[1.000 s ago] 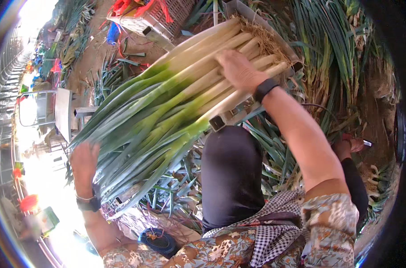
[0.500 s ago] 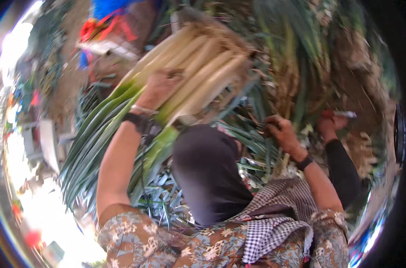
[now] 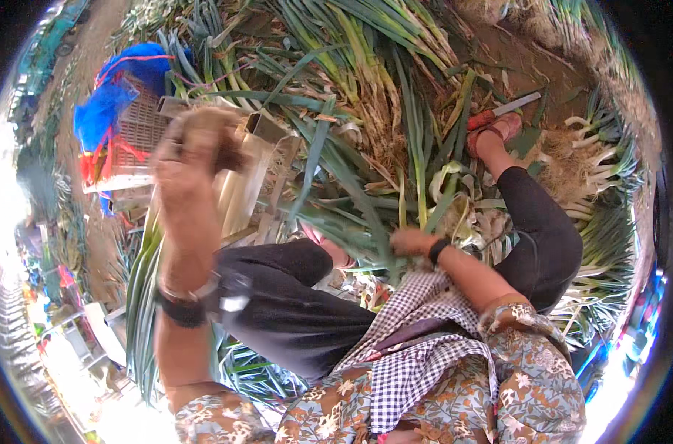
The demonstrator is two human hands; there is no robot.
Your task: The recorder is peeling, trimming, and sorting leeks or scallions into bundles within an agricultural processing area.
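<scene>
My left hand [image 3: 192, 152], smeared by motion, is over the far end of a bundle of leeks [image 3: 246, 181]. The pale stalks lie in a frame of square metal tubes [image 3: 268, 127]. Their long green leaves [image 3: 142, 296] hang toward me on the left, partly behind my forearm. Brownish matter beside the left fingers is too blurred to name. My right hand [image 3: 414, 243] is closed in front of me, low among loose green leek leaves [image 3: 362, 214]. What it grips, if anything, is hidden. Both wrists wear dark bands.
Beyond lies a heap of leeks [image 3: 373, 96]. A red-handled knife [image 3: 481, 118] rests by my right foot [image 3: 492, 137]. Trimmed leeks with roots [image 3: 588, 174] lie at the right. A woven basket [image 3: 140, 118] with blue netting [image 3: 103, 103] stands at the left.
My left hand has gone from the middle of the bundle to its far end. The right hand has come closer to my body. My view has shifted, and my legs show more.
</scene>
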